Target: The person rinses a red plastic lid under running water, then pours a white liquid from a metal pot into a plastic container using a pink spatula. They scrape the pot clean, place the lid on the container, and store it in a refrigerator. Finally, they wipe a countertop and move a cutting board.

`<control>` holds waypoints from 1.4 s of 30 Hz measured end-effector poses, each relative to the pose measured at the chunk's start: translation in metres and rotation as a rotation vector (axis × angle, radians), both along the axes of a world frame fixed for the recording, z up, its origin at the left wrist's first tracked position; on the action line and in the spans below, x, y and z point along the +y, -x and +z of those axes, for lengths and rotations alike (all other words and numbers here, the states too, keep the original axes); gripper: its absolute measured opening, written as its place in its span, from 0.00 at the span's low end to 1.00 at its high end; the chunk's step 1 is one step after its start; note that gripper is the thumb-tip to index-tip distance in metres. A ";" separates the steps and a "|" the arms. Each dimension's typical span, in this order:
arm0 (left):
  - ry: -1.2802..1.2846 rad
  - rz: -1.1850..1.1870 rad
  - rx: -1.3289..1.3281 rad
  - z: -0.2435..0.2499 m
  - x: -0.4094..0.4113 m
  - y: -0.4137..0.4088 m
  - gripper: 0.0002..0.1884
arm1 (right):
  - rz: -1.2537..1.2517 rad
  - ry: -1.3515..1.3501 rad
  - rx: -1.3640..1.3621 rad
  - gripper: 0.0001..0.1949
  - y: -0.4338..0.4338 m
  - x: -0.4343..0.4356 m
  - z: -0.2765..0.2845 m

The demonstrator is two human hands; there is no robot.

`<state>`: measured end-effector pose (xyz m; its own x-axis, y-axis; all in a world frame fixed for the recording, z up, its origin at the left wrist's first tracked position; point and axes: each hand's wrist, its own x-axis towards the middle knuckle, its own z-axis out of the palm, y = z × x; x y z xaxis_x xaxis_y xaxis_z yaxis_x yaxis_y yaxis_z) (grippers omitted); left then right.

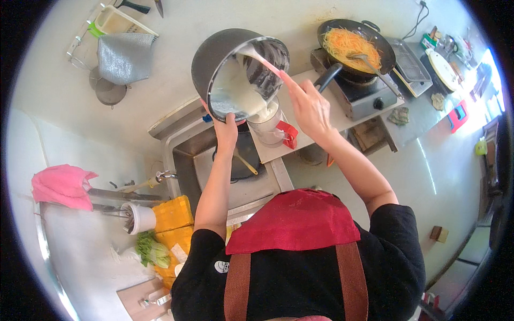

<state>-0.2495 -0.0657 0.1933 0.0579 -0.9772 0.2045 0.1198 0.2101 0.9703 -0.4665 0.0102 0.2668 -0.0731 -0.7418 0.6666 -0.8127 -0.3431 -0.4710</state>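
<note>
My left hand (225,130) grips the rim of a dark cooking pot (213,60), tilted on its side with its mouth towards me. A thick white batter-like mixture (237,96) slides over the pot's lower lip into a clear pitcher (268,130) with a red handle (288,135), which stands on the white counter. In my right hand (309,104) is a pink-handled spatula (265,63); its pale head lies inside the pot, against the mixture and wall. How full the pitcher is cannot be told.
A wok (321,38) of shredded orange and pale food with a metal turner (369,64) sits on a gas stove (353,100) to the right. Below the pot is a steel sink (200,156) holding a dark pan. A faucet (166,175) and leafy greens (154,250) are at left.
</note>
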 end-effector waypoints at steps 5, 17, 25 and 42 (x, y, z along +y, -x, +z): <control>-0.068 0.002 0.037 0.012 0.002 0.006 0.18 | 0.117 0.029 -0.199 0.23 -0.025 -0.030 -0.029; -0.029 0.022 -0.009 0.001 0.000 0.003 0.17 | 0.127 -0.080 0.009 0.25 -0.021 0.007 -0.037; -0.070 -0.042 -0.039 0.006 0.000 -0.001 0.22 | 0.215 -0.085 0.025 0.24 -0.057 0.002 -0.033; -0.068 -0.137 -0.064 0.014 0.014 0.001 0.16 | 0.089 -0.341 0.261 0.27 -0.045 0.014 -0.061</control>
<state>-0.2508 -0.0516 0.2069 -0.0877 -0.9867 0.1371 0.0800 0.1302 0.9883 -0.4215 0.0238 0.2055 0.1398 -0.9183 0.3704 -0.8937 -0.2781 -0.3522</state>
